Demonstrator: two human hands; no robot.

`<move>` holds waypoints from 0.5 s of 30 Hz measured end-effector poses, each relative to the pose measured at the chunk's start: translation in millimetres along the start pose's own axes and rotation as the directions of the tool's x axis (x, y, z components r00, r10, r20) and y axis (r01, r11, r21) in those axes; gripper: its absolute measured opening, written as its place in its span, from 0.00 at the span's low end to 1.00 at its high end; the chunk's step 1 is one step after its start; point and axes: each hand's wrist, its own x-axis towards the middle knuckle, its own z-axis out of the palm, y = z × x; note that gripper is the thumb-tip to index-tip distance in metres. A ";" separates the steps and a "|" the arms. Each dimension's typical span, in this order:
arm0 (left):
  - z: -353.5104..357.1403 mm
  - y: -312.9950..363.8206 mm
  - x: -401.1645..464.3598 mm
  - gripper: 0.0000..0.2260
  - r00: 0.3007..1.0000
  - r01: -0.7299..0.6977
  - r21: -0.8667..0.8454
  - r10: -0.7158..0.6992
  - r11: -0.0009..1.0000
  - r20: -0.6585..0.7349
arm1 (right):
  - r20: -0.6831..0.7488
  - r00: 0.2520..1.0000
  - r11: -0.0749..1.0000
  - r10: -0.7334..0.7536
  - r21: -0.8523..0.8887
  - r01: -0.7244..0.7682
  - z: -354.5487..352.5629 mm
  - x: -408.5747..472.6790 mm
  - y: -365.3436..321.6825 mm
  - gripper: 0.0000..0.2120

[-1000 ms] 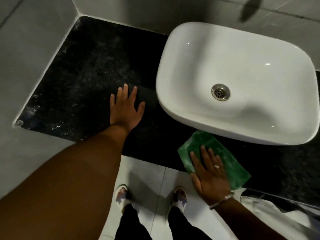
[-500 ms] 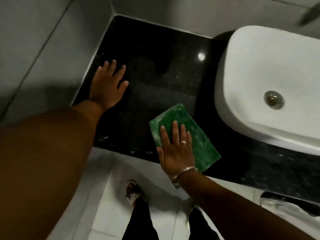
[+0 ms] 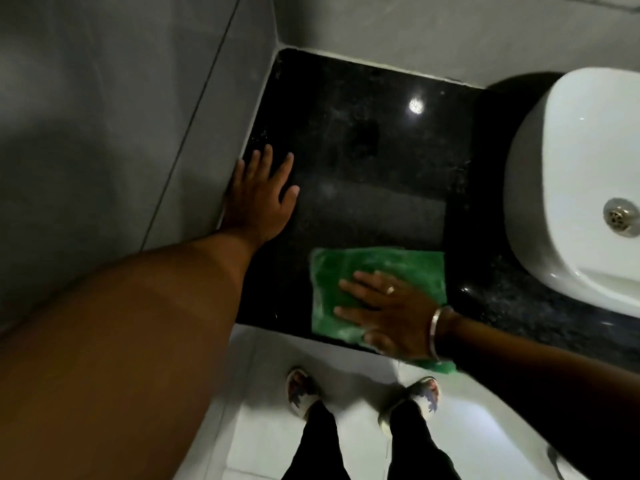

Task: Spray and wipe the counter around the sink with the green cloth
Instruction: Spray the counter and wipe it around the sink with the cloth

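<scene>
A green cloth (image 3: 377, 271) lies flat on the black stone counter (image 3: 363, 161), near its front edge and left of the white sink (image 3: 581, 174). My right hand (image 3: 388, 315) presses flat on the cloth, fingers spread and pointing left, a ring and a bangle on it. One corner of the cloth hangs past the counter's front edge under my wrist. My left hand (image 3: 261, 195) rests palm down on the counter by the left wall, fingers apart, holding nothing. No spray bottle is in view.
Grey tiled walls (image 3: 121, 133) close the counter at the left and back. The sink's metal drain (image 3: 620, 219) shows at the right edge. Below the counter are white floor tiles (image 3: 349, 368) and my two feet in slippers.
My right hand has slid the cloth leftwards along the front of the counter, away from the sink, and turned so the fingers point left. My left hand has shifted to the left wall.
</scene>
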 end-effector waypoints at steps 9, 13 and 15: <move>7.3 -1.4 6.2 0.27 1.000 0.023 0.016 -0.023 1.000 -0.018 | -0.065 0.689 0.688 0.722 0.170 -0.705 -33.7 131.5 94.5 0.29; 10.3 -2.0 6.3 0.27 0.999 0.018 0.018 -0.018 1.000 -0.031 | -0.071 0.625 0.619 0.777 0.266 -0.739 -48.9 213.8 128.4 0.27; 9.7 -2.0 5.3 0.27 0.998 0.013 -0.001 -0.013 1.000 -0.060 | -0.044 0.635 0.621 0.771 0.273 -0.735 -58.2 241.8 141.6 0.28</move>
